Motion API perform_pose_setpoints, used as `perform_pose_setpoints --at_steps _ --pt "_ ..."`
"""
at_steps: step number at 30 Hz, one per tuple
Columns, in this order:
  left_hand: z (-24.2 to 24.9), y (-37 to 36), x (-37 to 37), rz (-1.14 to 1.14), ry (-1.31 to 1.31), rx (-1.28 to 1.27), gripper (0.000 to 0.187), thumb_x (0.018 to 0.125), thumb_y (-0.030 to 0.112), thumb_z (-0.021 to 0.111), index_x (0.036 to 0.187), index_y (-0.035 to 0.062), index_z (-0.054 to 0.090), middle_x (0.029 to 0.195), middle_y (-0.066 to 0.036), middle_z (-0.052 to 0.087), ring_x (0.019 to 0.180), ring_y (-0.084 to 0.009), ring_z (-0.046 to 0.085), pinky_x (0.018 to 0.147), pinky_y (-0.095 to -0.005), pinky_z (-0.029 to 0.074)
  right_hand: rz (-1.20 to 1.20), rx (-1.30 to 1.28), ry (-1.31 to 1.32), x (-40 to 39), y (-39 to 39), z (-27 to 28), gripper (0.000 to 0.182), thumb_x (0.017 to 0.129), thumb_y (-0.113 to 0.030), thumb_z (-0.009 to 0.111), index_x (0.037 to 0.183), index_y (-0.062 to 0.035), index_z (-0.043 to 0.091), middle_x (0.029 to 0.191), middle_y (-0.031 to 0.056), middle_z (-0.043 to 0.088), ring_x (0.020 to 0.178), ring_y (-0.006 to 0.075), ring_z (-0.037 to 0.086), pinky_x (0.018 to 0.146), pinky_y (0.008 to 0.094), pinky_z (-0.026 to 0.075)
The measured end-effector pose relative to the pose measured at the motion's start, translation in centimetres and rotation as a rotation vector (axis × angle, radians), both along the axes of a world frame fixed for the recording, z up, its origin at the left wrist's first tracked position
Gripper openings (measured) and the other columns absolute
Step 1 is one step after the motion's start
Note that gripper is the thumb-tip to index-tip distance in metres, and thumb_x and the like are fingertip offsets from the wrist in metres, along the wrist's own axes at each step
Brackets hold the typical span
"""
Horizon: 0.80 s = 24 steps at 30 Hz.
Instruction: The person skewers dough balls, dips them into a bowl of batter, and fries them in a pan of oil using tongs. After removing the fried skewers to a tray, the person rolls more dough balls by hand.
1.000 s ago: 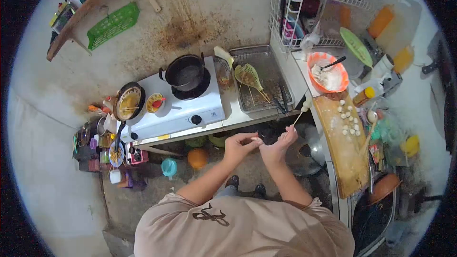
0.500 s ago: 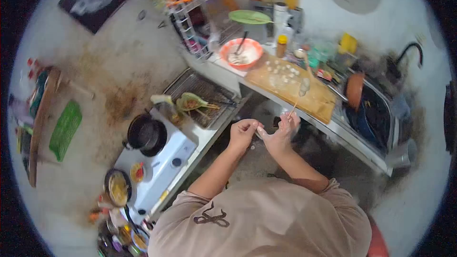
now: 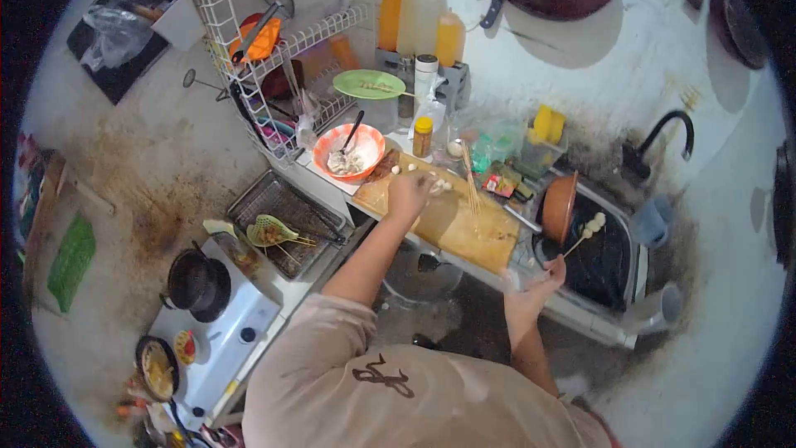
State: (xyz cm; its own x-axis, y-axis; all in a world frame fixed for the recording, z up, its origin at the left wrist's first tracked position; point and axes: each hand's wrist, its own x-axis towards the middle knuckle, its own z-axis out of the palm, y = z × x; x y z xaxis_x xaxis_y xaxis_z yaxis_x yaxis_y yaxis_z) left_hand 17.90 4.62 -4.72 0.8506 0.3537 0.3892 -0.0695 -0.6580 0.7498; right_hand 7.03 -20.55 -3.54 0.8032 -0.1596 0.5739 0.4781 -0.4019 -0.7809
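**Skewering in progress: one hand picks from the board, the other holds the loaded stick.**

Your left hand (image 3: 409,193) is over the near-left part of the wooden cutting board (image 3: 464,228), fingers curled down among the small white balls (image 3: 439,186) scattered there; whether it already pinches one you cannot tell from this view. Your right hand (image 3: 535,294) hangs off the board's right end, in front of the sink (image 3: 601,261), closed on the lower end of a skewer (image 3: 583,235) that carries about three balls at its tip, above the basin. A bundle of bare sticks (image 3: 471,187) lies on the board's far side, and the orange bowl (image 3: 348,152) stands just beyond its left end. The step in hand appears to be fetching another ball; next, bring the stick's point back to the board and align it with the ball's centre.
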Motion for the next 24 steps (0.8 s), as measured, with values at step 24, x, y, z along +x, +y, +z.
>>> perform_pose_setpoints --at_steps 24 --pt "-8.4 7.9 -34.6 0.715 -0.253 -0.74 0.027 0.088 0.019 0.04 0.097 -0.002 0.055 0.09 -0.006 0.058 0.083 -0.0117 0.052 0.076 -0.0246 0.041 1.784 -0.228 0.586 -12.0 29.7 -7.9 0.019 0.079 0.0 0.051 0.097 -0.0031 0.054 0.078 0.0022 0.052 0.067 0.0078 0.049 0.051 0.0189 0.041"
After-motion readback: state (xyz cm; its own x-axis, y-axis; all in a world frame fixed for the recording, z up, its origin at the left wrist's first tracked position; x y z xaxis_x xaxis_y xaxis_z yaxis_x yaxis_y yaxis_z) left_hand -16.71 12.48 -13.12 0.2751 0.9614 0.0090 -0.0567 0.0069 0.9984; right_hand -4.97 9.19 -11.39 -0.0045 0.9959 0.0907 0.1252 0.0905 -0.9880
